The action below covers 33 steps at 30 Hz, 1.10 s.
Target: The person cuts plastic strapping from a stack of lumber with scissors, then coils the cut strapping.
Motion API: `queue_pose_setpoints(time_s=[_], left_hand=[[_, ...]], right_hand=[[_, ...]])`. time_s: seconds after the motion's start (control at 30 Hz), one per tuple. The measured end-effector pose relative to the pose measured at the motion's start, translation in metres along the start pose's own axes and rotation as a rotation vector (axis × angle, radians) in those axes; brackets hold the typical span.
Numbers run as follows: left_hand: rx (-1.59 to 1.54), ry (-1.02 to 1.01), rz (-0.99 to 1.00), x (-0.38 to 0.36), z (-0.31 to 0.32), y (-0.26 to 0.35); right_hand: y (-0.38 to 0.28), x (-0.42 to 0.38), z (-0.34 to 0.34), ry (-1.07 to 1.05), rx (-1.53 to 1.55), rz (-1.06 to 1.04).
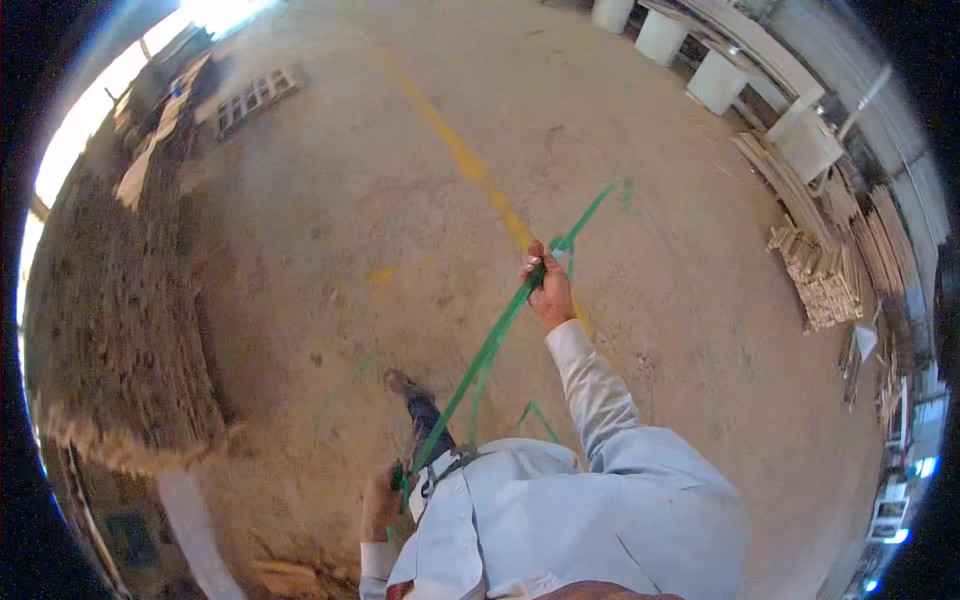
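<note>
The left hand point(381, 500) and right hand point(549, 290) grip a long, flat, green plastic-looking strap point(487, 353), likely stretching it; next, hold tight.

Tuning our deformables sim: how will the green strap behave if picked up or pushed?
Probably floppy: the green strap bends beyond the right hand. Likely light; it looks thin. Pushed, it may buckle: a loose length near the shirt is bent.

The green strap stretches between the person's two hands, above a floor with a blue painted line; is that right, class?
Not quite: the head view shows that the painted line is yellow, not blue. The green strap does stretch between the left hand and right hand, above the floor.
</note>
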<state>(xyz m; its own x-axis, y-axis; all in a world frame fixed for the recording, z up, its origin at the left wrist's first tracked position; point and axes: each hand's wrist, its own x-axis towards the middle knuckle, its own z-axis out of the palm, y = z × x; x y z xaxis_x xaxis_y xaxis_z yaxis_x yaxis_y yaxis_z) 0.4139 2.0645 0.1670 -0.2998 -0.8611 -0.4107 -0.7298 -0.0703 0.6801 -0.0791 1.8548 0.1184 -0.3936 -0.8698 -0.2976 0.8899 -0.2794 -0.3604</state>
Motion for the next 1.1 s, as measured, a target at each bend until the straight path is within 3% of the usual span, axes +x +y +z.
queue_pose_setpoints(time_s=[0.07,0.17,0.2,0.3,0.4,0.47,0.5,0.57,0.67,0.77,0.9,0.93,0.97,1.07,1.1], left_hand=[[-0.013,0.003,0.105,0.069,-0.027,-0.057],[-0.031,0.036,-0.018,0.158,-0.099,-0.071],[0.019,0.033,0.015,0.156,-0.091,-0.087],[0.131,-0.016,0.041,0.218,-0.162,-0.135],[0.068,-0.083,-0.076,0.273,-0.244,-0.158],[-0.354,0.103,0.063,0.289,-0.233,-0.226],[-0.674,0.044,-0.158,0.315,-0.253,-0.249],[-0.914,-0.017,-0.404,0.380,-0.286,-0.313],[-0.625,0.064,-0.361,0.464,-0.307,-0.356],[-0.201,0.193,-0.274,0.532,-0.341,-0.336],[0.247,0.203,-0.221,0.609,-0.401,-0.316],[0.314,0.214,-0.182,0.627,-0.411,-0.321],[0.147,0.237,-0.144,0.646,-0.433,-0.320],[0.206,0.270,-0.332,0.692,-0.477,-0.318],[0.215,0.271,-0.281,0.710,-0.492,-0.318]], right_hand=[[0.023,0.063,0.048,-0.012,-0.017,-0.059],[0.037,0.142,0.116,-0.066,-0.173,-0.237],[0.021,0.129,0.113,-0.089,-0.201,-0.288],[0.024,0.175,0.189,-0.057,-0.229,-0.408],[0.026,0.239,0.228,-0.065,-0.231,-0.464],[0.014,0.253,0.225,-0.080,-0.219,-0.473],[0.023,0.276,0.241,-0.055,-0.208,-0.459],[0.054,0.332,0.265,-0.038,-0.211,-0.461],[0.078,0.402,0.282,-0.072,-0.266,-0.486],[0.131,0.496,0.304,-0.058,-0.371,-0.454],[0.195,0.608,0.373,-0.040,-0.411,-0.444],[0.207,0.636,0.389,-0.043,-0.411,-0.438],[0.220,0.669,0.412,-0.049,-0.403,-0.413],[0.260,0.748,0.466,-0.049,-0.392,-0.327],[0.277,0.773,0.482,-0.053,-0.388,-0.318]])
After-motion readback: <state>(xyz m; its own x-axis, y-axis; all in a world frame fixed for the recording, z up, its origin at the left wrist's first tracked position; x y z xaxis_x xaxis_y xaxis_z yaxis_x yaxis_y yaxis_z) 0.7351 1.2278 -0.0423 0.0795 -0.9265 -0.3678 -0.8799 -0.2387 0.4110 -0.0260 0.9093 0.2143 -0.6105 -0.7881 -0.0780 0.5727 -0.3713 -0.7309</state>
